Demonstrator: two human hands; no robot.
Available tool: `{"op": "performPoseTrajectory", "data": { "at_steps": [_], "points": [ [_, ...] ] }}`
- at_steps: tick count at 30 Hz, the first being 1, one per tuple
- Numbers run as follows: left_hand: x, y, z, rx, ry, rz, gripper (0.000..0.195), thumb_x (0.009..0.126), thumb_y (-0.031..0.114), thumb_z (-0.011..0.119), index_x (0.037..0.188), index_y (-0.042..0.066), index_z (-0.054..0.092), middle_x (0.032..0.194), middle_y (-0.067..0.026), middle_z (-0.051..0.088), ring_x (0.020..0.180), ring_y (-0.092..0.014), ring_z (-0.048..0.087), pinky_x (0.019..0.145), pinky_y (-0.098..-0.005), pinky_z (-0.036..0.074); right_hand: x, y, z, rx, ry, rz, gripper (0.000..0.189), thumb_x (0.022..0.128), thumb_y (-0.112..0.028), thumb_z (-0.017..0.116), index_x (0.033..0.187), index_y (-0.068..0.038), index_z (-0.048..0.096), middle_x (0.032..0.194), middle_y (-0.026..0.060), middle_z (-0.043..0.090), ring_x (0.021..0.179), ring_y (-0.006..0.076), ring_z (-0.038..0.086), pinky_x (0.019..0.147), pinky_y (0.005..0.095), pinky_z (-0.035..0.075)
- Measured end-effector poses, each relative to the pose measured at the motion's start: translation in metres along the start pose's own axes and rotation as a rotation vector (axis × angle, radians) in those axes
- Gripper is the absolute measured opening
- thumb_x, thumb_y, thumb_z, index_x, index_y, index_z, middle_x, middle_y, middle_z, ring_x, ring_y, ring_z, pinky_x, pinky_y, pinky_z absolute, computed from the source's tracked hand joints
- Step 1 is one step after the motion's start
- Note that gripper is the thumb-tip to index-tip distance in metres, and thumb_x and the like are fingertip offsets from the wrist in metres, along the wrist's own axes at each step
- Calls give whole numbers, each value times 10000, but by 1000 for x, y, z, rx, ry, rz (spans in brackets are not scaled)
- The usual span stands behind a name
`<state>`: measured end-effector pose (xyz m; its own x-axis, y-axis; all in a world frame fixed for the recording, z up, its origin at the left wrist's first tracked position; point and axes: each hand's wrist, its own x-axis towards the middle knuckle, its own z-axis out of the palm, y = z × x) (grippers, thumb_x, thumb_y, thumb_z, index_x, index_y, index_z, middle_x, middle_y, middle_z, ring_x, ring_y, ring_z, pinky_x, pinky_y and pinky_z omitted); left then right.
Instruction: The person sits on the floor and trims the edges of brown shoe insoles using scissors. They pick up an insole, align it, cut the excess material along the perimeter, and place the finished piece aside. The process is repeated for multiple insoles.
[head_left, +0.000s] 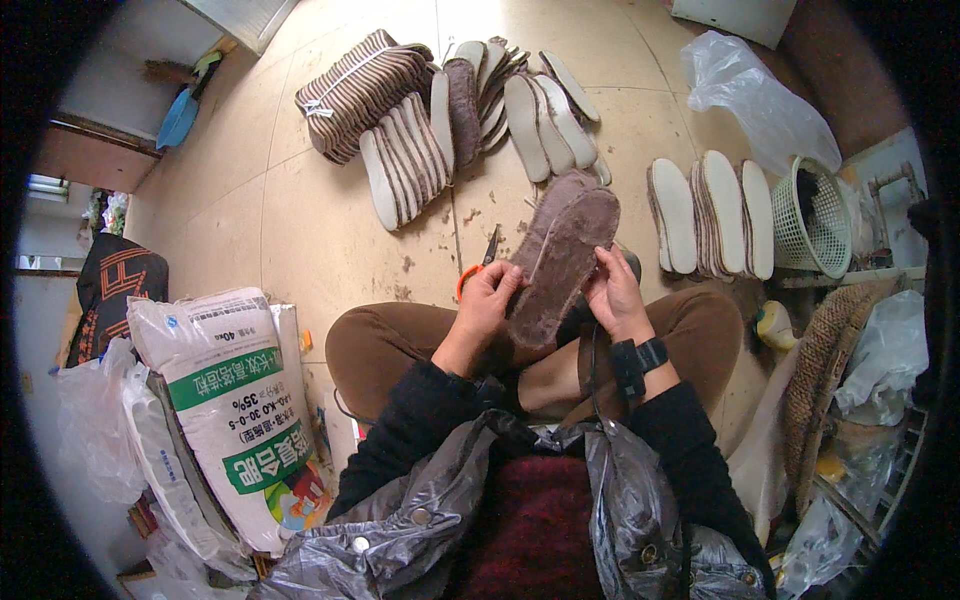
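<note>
Above my crossed legs I hold brown fleece shoe insoles (564, 262), at least two overlapping, fleece side up. My left hand (491, 296) grips them at their left edge, thumb on top. The fingers of my right hand (616, 289) pinch the right edge. Just beyond my left hand, scissors with orange handles (480, 265) lie on the floor. Farther out are a tied bundle of insoles (360, 90), a leaning row of insoles (409, 161) and a loose heap of them (536, 127). At the right stand upright stacks of pale-soled insoles (720, 214).
Brown fluff litters the tiled floor (337, 225). A large printed sack (225, 405) stands at my left. A pale plastic basket (814, 217) and a clear plastic bag (757, 97) are at the right, with a woven mat (832, 360) nearer me. A blue dustpan (178, 118) stands far left.
</note>
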<state>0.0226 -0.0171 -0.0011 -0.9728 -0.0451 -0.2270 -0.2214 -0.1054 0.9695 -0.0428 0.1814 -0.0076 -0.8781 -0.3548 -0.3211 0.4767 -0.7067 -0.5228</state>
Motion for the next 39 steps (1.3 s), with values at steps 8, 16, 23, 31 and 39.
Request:
{"op": "performPoseTrajectory", "data": {
  "at_steps": [8, 16, 23, 31, 39],
  "points": [
    [2, 4, 1, 123, -34, -32, 255, 985, 235, 478, 844, 32, 541, 757, 16, 519, 713, -74, 457, 667, -237, 405, 2, 2, -7, 4, -51, -42, 294, 952, -98, 455, 1235, -33, 496, 1214, 92, 577, 1102, 224, 553, 983, 372, 422],
    [-1, 11, 7, 467, -50, 201, 199, 898, 194, 610, 856, 11, 545, 892, -91, 556, 814, -191, 528, 732, -297, 435, 4, 4, -9, -32, -34, -46, 275, 966, -100, 449, 1225, -20, 499, 1209, 96, 582, 1105, 221, 557, 982, 366, 428],
    [1, 5, 6, 453, 137, 376, 136, 883, 117, 608, 850, 5, 537, 1091, -134, 523, 946, -244, 531, 839, -320, 436, 6, 6, -11, -62, 4, -63, 276, 969, -97, 445, 1225, -1, 486, 1216, 106, 572, 1106, 221, 555, 987, 361, 423],
    [10, -10, -12, 179, 228, 262, 136, 913, 116, 584, 833, 16, 535, 1085, -99, 506, 923, -146, 516, 776, -259, 443, 7, 1, -14, -36, 114, -174, 255, 970, -106, 441, 1198, -8, 499, 1206, 96, 566, 1091, 221, 546, 988, 368, 418],
    [0, -4, -4, 155, 41, -43, 247, 980, 246, 482, 868, 34, 545, 690, 2, 514, 603, -90, 517, 588, -236, 445, 9, -1, -17, 4, 164, -258, 228, 961, -97, 462, 1172, -24, 511, 1196, 82, 568, 1095, 219, 541, 996, 377, 404]
  ]
}}
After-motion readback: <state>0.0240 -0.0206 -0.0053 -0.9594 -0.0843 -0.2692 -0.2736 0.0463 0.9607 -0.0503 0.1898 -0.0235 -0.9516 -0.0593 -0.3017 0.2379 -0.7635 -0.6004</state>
